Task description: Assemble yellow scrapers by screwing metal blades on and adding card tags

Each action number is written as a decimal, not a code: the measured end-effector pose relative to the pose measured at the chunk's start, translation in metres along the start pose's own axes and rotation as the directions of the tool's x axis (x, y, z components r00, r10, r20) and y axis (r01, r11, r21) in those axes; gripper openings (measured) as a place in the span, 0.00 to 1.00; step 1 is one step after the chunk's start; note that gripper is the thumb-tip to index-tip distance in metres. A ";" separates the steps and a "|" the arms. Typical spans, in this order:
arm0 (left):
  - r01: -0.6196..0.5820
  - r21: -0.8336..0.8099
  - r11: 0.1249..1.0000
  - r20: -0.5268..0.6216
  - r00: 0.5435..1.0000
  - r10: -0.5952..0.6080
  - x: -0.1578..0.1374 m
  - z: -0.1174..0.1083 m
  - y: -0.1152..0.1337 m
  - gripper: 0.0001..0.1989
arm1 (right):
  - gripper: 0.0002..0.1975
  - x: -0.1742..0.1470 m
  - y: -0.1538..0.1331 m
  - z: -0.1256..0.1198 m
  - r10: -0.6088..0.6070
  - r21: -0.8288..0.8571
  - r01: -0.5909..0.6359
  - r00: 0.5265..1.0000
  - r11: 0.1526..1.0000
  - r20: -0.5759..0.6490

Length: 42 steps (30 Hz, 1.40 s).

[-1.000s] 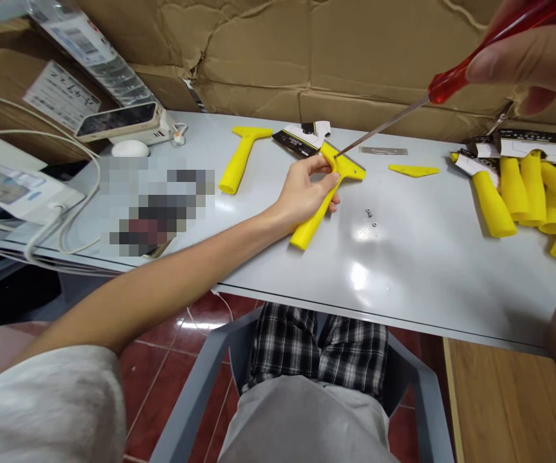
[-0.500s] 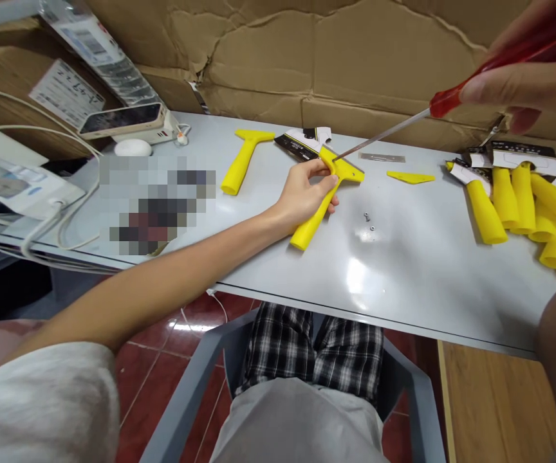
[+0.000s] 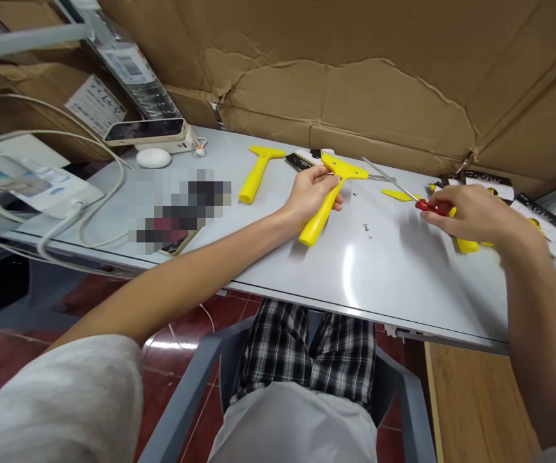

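My left hand point(image 3: 311, 196) is closed around a yellow scraper handle point(image 3: 324, 214), just above the table, with its wide head pointing away from me. In my right hand point(image 3: 473, 212) is a screwdriver point(image 3: 421, 204) with a red grip, its shaft pointing up and left, apart from the scraper. Beneath that shaft lie a flat yellow piece point(image 3: 398, 195) and a thin metal blade point(image 3: 379, 178). Several tiny screws point(image 3: 365, 227) rest on the table to the right of the handle. Another yellow scraper handle point(image 3: 259, 173) lies to the left.
More yellow handles with black-and-white card packaging point(image 3: 488, 183) are partly hidden behind my right hand. On the left stand a phone point(image 3: 145, 130), a white oval object point(image 3: 153, 158), a power strip point(image 3: 51, 193) with cables, and a plastic bottle point(image 3: 133, 71). Cardboard point(image 3: 278, 96) lines the table's back.
My right hand has come down and right, drawing the screwdriver tip away from the scraper head. The scraper handle has turned slightly in my left hand. A small screw now shows near the head.
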<state>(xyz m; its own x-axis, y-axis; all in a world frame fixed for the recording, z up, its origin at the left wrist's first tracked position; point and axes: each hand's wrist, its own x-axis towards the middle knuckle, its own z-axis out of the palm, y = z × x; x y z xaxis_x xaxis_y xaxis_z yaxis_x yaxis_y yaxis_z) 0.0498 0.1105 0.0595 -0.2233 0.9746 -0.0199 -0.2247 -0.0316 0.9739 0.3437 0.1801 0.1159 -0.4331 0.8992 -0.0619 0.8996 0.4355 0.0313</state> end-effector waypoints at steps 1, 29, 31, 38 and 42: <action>0.006 -0.015 1.000 0.001 1.000 -0.006 0.000 0.000 0.002 0.02 | 0.15 -0.004 0.002 0.007 0.031 -0.024 -0.031 0.999 0.999 0.015; 0.050 -0.136 0.989 0.097 0.995 -0.037 0.008 -0.005 -0.014 0.13 | 0.29 0.015 -0.104 0.015 -0.104 0.154 0.128 0.983 0.980 -0.154; 0.065 -0.149 0.987 0.121 0.992 -0.047 0.007 -0.004 -0.016 0.13 | 0.27 0.016 -0.106 0.026 -0.135 0.171 0.152 0.985 0.974 -0.106; 0.102 -0.127 0.987 0.154 0.985 -0.083 0.008 -0.004 -0.018 0.17 | 0.16 0.032 -0.075 0.053 -0.153 0.161 0.165 0.985 0.973 -0.084; 0.101 -0.102 0.990 0.143 0.986 -0.086 0.009 -0.006 -0.018 0.14 | 0.15 0.035 -0.053 0.049 -0.127 0.237 0.146 0.988 0.960 -0.094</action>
<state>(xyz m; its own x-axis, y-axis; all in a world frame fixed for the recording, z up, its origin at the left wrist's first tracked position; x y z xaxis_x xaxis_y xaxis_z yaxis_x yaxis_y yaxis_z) 0.0463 0.1185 0.0408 -0.0651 0.9953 -0.0713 -0.3422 0.0448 0.9386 0.2835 0.1866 0.0629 -0.5468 0.8368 0.0283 0.8140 0.5392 -0.2158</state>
